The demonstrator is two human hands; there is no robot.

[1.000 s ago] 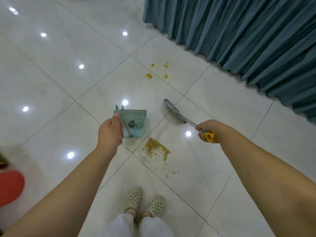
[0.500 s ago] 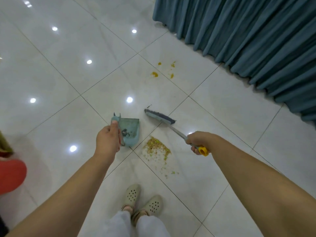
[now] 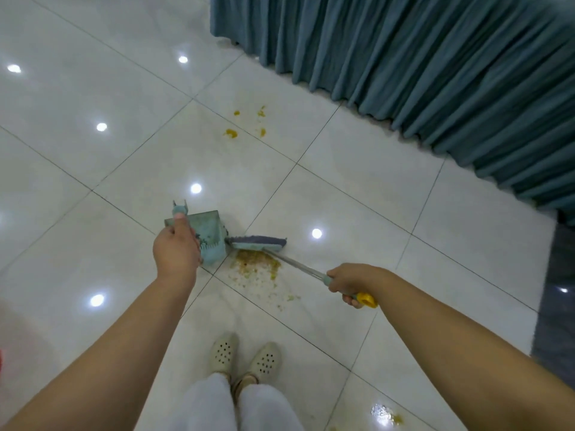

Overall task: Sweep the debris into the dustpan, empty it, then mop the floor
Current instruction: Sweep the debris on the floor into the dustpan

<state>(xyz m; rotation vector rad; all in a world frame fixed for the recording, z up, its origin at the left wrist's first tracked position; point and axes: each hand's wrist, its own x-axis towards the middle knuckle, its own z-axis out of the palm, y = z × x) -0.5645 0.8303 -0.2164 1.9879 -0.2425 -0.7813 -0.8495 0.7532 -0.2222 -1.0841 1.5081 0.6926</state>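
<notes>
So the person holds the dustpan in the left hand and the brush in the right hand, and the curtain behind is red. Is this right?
Not quite: in the head view the curtain is blue-grey. The left hand does hold the dustpan, the right hand the brush.

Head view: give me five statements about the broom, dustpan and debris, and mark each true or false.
1. The left hand grips the dustpan by its handle. True.
2. The broom head lies at the far edge of the debris pile. True.
3. The debris pile is already inside the dustpan. False: it is on the floor tile, beside the dustpan's mouth.
4. The right hand holds the broom at its head. False: it grips the handle near the yellow end.
5. The yellow spots near the curtain have been swept up. False: they lie on the tile.
</notes>
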